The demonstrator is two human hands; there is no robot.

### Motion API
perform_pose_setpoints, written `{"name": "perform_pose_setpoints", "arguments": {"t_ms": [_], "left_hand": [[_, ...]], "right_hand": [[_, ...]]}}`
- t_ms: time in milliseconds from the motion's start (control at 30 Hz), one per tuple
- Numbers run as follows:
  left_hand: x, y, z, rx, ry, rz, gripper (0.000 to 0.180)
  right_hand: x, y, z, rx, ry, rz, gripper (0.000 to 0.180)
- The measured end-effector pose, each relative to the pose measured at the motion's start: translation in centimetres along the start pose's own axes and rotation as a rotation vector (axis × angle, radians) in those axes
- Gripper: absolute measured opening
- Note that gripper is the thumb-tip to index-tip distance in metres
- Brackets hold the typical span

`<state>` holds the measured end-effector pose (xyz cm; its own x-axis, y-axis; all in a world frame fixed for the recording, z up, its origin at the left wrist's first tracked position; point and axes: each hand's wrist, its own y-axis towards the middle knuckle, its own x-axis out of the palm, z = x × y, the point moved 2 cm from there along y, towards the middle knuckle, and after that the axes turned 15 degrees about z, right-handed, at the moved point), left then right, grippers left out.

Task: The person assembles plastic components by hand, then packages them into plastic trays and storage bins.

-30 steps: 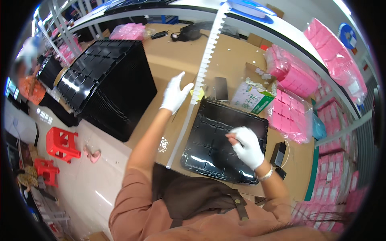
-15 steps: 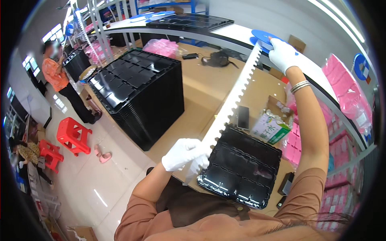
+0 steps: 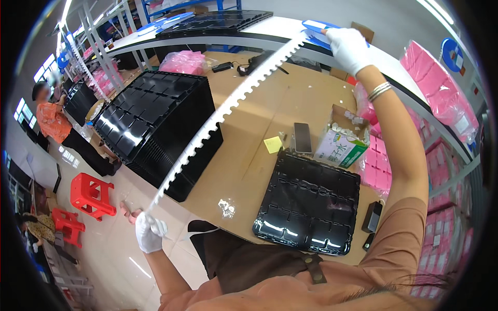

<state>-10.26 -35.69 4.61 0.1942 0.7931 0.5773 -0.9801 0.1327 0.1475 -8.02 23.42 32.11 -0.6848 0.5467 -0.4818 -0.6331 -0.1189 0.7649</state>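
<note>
A long white strip (image 3: 223,114) with a scalloped edge stretches taut and slanting above the table. My left hand (image 3: 149,230), in a white glove, pinches its lower end beyond the table's near left edge. The strip's upper end reaches a blue reel (image 3: 316,28) on the white shelf. My right hand (image 3: 350,49), also gloved, has its fingers on that reel, one bare fingertip showing; part of its grip is hidden. Below lies a shiny black compartmented tray (image 3: 311,202) on the brown tabletop.
A tall stack of black trays (image 3: 155,124) stands left. Behind the near tray are a phone (image 3: 302,138), a yellow paper (image 3: 272,144) and an open carton (image 3: 342,137) of white bits. Pink bundles (image 3: 441,88) line the right. Red stools (image 3: 92,194) and a person (image 3: 54,122) are left.
My left hand has moved left and down with the strip's end, drawing the strip out longer across the tray stack. My right hand stays at the reel. The view has shifted slightly.
</note>
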Motion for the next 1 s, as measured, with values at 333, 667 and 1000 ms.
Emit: {"name": "perform_pose_setpoints", "arguments": {"t_ms": [333, 667, 1000], "left_hand": [[1.7, -2.4, -3.3, -0.212, 0.297, 0.247, 0.034], [18.6, -0.4, -18.1, -0.536, -0.340, 0.282, 0.024], [17.8, -1.3, -19.5, -0.494, 0.185, 0.187, 0.027]], "right_hand": [[-2.5, -9.4, -5.8, 0.375, 0.637, 0.413, 0.024], [-5.4, -26.5, -29.5, 1.202, 1.527, -0.552, 0.021], [-4.3, -28.7, -28.3, 1.461, 1.497, -0.472, 0.013]]}}
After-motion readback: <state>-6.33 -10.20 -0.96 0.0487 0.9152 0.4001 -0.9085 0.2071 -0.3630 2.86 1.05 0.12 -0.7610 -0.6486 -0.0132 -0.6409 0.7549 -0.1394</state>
